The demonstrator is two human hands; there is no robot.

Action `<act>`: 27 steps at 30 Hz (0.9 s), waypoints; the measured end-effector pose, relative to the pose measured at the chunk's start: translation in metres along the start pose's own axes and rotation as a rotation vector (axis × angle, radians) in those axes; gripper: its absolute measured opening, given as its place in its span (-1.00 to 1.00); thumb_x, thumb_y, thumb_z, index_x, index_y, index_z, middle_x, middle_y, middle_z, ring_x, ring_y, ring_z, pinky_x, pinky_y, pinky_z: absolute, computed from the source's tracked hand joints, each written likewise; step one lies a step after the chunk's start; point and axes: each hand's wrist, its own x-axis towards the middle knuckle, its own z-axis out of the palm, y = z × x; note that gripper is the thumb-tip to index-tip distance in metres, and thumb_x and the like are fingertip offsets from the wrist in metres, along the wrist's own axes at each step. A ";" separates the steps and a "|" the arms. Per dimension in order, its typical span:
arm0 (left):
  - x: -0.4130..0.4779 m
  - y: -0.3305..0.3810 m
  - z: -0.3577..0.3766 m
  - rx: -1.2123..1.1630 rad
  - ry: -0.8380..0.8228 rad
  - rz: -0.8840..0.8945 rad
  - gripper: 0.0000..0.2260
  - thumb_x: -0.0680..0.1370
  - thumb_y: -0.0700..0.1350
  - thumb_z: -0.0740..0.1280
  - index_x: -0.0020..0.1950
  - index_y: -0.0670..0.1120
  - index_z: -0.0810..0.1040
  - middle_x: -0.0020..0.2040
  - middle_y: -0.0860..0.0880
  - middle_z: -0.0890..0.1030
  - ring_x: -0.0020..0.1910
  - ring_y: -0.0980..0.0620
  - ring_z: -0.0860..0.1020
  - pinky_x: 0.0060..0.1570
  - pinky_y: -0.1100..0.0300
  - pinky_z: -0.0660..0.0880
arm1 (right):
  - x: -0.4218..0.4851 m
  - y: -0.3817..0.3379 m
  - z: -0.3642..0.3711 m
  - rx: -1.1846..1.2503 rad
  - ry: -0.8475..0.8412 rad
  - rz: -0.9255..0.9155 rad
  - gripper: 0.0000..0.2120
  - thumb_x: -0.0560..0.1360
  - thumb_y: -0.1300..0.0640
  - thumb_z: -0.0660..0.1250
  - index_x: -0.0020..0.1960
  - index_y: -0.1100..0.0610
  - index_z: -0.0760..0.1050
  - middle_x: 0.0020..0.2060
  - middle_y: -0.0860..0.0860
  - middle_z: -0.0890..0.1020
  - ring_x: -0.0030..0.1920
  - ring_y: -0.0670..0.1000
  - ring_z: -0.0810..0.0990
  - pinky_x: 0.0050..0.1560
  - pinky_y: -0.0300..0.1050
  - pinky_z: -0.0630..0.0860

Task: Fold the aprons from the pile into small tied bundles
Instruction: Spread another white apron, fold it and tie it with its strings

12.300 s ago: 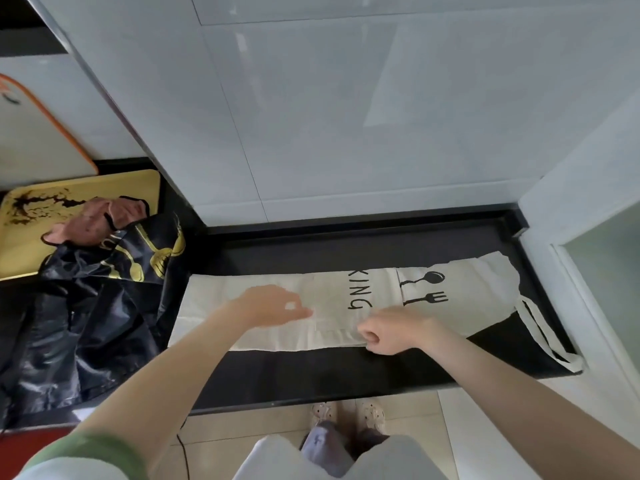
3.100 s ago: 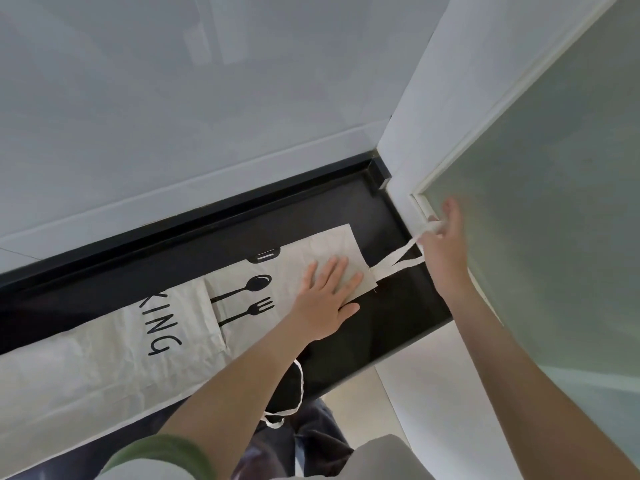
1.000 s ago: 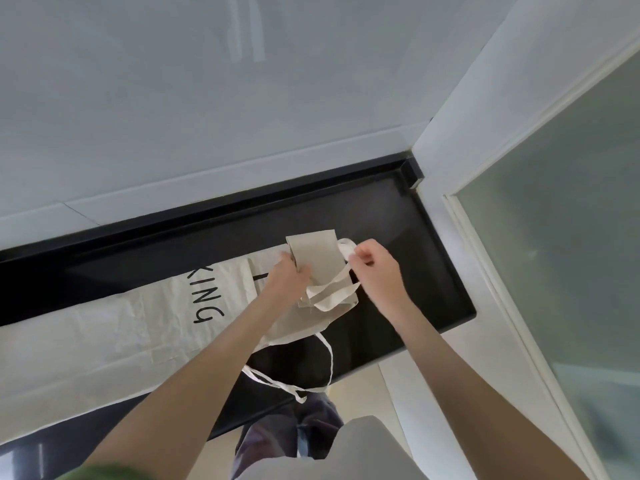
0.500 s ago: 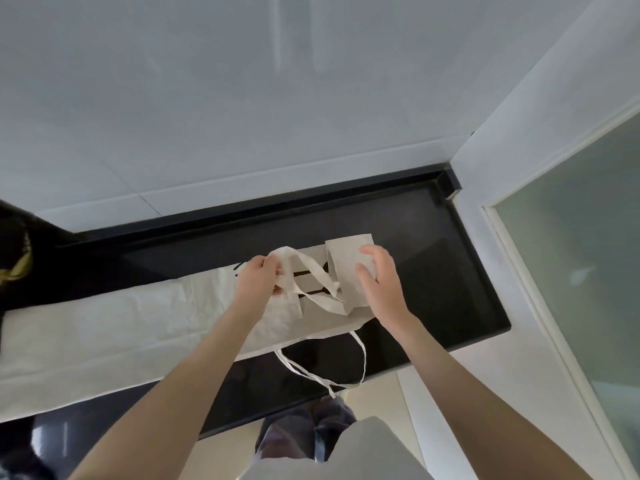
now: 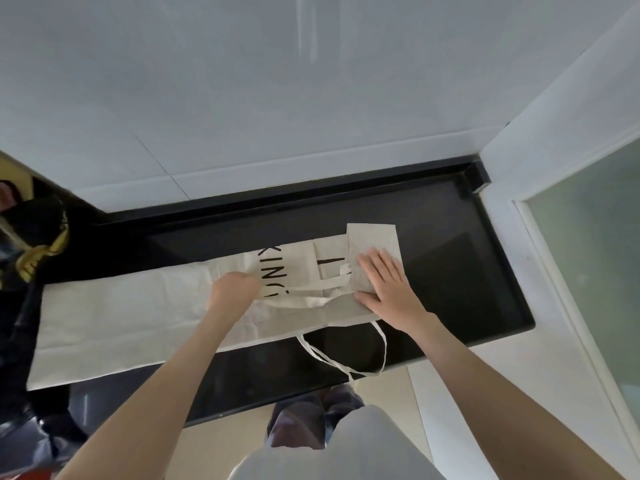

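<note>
A cream apron (image 5: 138, 306) printed with black letters lies folded into a long strip across the black countertop (image 5: 467, 271). Its right end is turned back over itself as a flap (image 5: 374, 237). My right hand (image 5: 388, 285) lies flat on that flap with straight fingers. My left hand (image 5: 232, 289) is curled at the strip's middle and pinches the neck strap (image 5: 311, 301), which runs flat to the right under my right hand. A thin tie string (image 5: 346, 362) loops over the counter's front edge.
A pile of black aprons with gold print (image 5: 34, 258) sits at the far left of the counter. A white tiled wall (image 5: 277, 98) rises behind. A white frame with frosted glass (image 5: 588, 271) bounds the right end. The floor shows below the counter's edge.
The flap and strap, held up in both hands half a second ago, now lie on the strip. My right hand has flattened onto the flap and my left hand has drawn the strap leftward.
</note>
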 end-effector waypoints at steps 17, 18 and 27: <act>-0.039 0.060 0.084 0.962 0.181 0.918 -0.60 0.58 -0.03 0.22 0.37 -0.16 0.27 0.29 -0.09 0.42 0.24 -0.09 0.39 0.22 0.08 0.29 | 0.002 -0.001 -0.015 -0.099 -0.067 -0.029 -0.22 0.55 0.43 0.15 0.56 0.13 -0.27 0.56 0.03 -0.21 0.50 -0.03 -0.34 0.44 -0.14 -0.32; -0.038 0.061 0.082 0.957 0.161 0.953 -0.63 0.58 -0.13 0.20 0.36 -0.16 0.28 0.28 -0.10 0.43 0.24 -0.09 0.40 0.20 0.10 0.31 | 0.000 -0.001 -0.019 -0.065 -0.071 -0.037 -0.23 0.55 0.44 0.15 0.56 0.14 -0.25 0.56 0.02 -0.20 0.48 -0.06 -0.34 0.43 -0.18 -0.29; -0.050 0.073 0.062 0.808 -0.099 0.942 -0.86 0.54 -0.16 0.15 0.03 -0.05 0.46 -0.14 0.03 0.47 -0.19 0.03 0.44 -0.22 0.19 0.35 | -0.032 0.021 -0.023 -0.079 -0.001 0.016 -0.39 0.61 0.34 0.10 0.57 0.11 -0.04 0.57 0.00 0.00 0.51 -0.07 -0.23 0.47 0.08 -0.25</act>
